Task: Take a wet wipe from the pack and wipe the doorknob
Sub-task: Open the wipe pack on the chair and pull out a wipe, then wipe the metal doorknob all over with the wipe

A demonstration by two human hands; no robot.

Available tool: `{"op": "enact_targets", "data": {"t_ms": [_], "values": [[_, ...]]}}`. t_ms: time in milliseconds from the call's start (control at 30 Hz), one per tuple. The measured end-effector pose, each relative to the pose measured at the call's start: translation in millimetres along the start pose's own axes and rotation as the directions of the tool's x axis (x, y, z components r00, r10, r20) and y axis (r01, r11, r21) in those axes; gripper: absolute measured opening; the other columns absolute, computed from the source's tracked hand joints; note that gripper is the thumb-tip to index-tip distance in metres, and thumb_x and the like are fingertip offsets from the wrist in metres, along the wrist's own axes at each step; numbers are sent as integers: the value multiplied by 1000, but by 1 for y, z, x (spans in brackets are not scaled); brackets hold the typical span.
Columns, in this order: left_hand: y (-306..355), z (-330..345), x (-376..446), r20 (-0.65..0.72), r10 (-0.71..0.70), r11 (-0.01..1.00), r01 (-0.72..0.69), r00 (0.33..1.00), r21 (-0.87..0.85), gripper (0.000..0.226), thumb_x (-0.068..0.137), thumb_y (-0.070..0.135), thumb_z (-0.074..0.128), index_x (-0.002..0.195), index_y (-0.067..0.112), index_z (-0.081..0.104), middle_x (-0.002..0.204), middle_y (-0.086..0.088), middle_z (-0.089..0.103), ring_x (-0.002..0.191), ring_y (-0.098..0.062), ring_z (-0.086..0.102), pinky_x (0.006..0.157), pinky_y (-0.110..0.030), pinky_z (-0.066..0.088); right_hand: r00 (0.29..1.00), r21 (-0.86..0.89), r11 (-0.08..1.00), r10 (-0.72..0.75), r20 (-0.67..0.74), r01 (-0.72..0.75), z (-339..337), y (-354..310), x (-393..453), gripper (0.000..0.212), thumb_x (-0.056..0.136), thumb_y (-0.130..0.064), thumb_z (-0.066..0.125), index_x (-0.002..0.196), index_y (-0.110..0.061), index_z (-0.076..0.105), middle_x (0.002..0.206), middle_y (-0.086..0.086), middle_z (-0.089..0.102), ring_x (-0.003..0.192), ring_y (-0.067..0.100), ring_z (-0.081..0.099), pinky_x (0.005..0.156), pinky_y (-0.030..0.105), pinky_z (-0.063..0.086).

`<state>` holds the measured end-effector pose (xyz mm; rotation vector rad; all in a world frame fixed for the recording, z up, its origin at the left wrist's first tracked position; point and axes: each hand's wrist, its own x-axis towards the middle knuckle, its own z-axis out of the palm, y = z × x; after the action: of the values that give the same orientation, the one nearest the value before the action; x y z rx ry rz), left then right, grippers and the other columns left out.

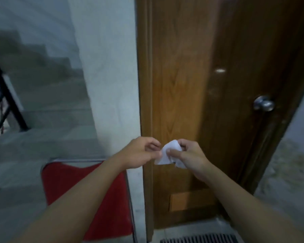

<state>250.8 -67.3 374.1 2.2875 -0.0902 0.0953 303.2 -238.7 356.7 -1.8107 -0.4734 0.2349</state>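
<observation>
A crumpled white wet wipe (167,155) is held in front of the wooden door (191,85), at about waist height. My right hand (188,155) grips it with curled fingers and thumb. My left hand (140,152) pinches the wipe's left edge with its fingertips. The round silver doorknob (264,103) sits on the door's right side, well above and to the right of both hands. The pack of wipes is not visible.
A white wall pillar (112,85) stands left of the door frame. A red seat (88,199) lies below my left forearm. Grey stairs (42,102) and a black railing (2,102) are at the left. A floor grate (200,239) lies at the door's foot.
</observation>
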Motion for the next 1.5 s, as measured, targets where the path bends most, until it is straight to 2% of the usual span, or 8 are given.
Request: {"op": "enact_targets", "data": {"t_ms": [267,433,600,733,933,1133,1300,1500], "values": [[139,13,77,78,160,987,-157,984,-45,23,84,30,61,100,14,65,97,-9,70,87,-19,65,76,-32,50,983,-72,981,-183,-23,181,-127,-60,15,14,75,-12,72,69,-13,60,62,0,58,49,4,53,42,18,42],[199,53,130,49,193,977,-188,980,-96,18,84,28,61,75,15,68,67,3,63,64,-5,56,63,-21,41,969,-189,954,-244,-40,232,-222,-61,24,30,69,-25,79,75,-4,59,64,2,55,57,9,52,48,18,40],[238,94,187,-9,186,981,-187,982,-50,10,80,18,63,77,10,68,71,-3,63,68,-13,58,67,-29,48,945,-402,876,-320,-68,267,-308,-41,31,24,68,-22,80,78,-21,58,75,-3,60,66,8,59,56,20,48],[259,131,229,-180,145,989,-138,973,48,2,77,15,62,76,15,64,72,0,61,67,-9,54,56,-20,37,890,-470,837,-411,-198,281,-360,-18,42,18,70,-16,77,79,-17,61,71,-6,59,62,0,55,53,15,43],[269,173,284,-308,-136,936,21,942,-350,19,88,18,51,104,11,58,106,-10,61,97,-22,56,77,-31,47,946,-138,939,-322,-43,314,-392,8,56,9,82,-16,68,84,-8,71,81,9,70,71,17,67,56,23,50],[266,197,320,-174,-155,839,36,973,-543,16,90,11,48,96,25,47,109,-9,57,106,-24,55,97,-41,45,863,-274,919,-368,-347,282,-407,30,88,11,83,-13,64,90,-20,70,93,-4,65,81,3,60,63,9,47],[266,208,353,-149,-80,848,-11,986,-529,18,86,11,52,69,17,52,85,-11,62,89,-28,60,87,-42,48,838,-294,921,-362,-407,255,-405,43,118,26,84,-19,65,109,-22,65,105,-10,59,90,1,57,70,12,49],[249,212,398,127,285,823,-175,950,-540,28,72,9,61,54,18,43,91,-16,63,88,-21,62,84,-37,47,874,212,951,-101,-475,225,-408,53,157,30,95,-19,45,122,-23,57,115,-4,62,106,10,59,88,29,53]]}}
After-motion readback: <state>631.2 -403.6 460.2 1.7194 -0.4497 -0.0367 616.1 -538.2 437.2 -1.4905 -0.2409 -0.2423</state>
